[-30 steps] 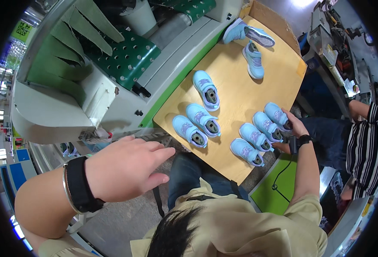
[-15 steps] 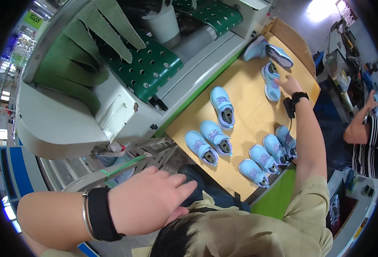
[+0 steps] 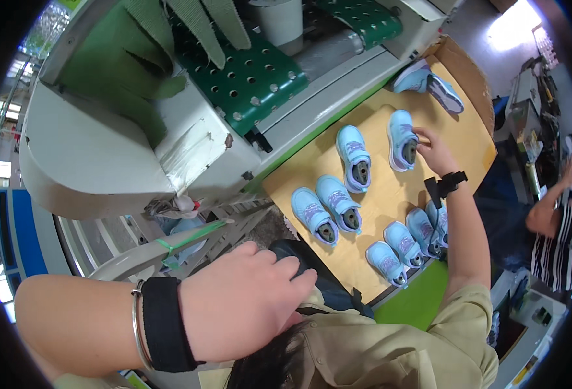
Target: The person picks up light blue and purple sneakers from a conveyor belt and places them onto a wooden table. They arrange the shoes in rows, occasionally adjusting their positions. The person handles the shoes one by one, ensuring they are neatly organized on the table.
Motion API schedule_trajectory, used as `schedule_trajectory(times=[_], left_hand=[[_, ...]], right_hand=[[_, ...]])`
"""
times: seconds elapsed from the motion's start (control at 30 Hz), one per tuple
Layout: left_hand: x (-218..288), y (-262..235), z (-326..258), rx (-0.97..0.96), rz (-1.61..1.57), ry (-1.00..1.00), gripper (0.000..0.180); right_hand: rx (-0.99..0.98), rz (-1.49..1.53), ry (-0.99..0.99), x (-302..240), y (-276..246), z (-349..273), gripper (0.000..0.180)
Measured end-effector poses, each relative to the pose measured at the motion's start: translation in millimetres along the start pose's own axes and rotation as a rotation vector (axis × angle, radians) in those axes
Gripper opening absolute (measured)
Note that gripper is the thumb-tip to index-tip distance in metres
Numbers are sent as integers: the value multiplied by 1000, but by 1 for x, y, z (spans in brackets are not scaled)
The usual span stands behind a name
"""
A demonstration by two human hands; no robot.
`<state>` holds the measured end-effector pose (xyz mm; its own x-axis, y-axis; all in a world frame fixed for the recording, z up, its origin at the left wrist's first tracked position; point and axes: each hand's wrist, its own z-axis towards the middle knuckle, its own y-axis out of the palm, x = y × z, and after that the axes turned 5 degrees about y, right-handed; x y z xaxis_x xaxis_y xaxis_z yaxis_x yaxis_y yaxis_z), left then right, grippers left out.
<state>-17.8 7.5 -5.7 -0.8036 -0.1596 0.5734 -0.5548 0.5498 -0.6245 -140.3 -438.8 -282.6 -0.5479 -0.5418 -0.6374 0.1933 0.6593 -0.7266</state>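
My right hand (image 3: 434,150) grips a light blue child's shoe (image 3: 401,133) at its heel end. This shoe stands on the tan board (image 3: 380,214), its toe pointing away from me and a dark insert showing in its opening. Left of it stands another blue shoe (image 3: 352,152), and nearer to me a pair (image 3: 325,211) sits side by side. Held in front of my chest, my left hand (image 3: 237,301) has loosely bent fingers, and no object shows in it. Its fingertips are partly hidden.
Several blue shoes (image 3: 404,243) line the board's near right edge. Two more (image 3: 429,84) lie at the far end by a cardboard flap (image 3: 464,71). A machine with a perforated green belt (image 3: 253,81) and hanging strips borders the left. Another person (image 3: 552,214) works at far right.
The shoe at my right hand has turned round: its toe pointed toward me before and points away now. My left fingers have curled more. The camera view has shifted slightly.
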Motion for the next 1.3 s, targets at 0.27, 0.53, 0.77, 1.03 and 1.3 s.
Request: schedule_trajectory(times=[0.27, 0.53, 0.77, 1.03, 1.3], left_hand=[[-6, -1, 3, -41, 60, 42, 55], [-2, 0, -2, -24, 78, 27, 53], [-3, 2, 0, -47, 96, 44, 52], [-2, -4, -3, -86, 89, 18, 58], [2, -1, -3, -45, 85, 61, 54]], right_hand=[[320, 286, 157, 40, 87, -14, 78], [511, 71, -75, -77, 62, -66, 68], [519, 359, -586, -269, 29, -90, 74], [344, 165, -612, -351, 126, -42, 76], [438, 1, -145, -136, 138, -57, 68]])
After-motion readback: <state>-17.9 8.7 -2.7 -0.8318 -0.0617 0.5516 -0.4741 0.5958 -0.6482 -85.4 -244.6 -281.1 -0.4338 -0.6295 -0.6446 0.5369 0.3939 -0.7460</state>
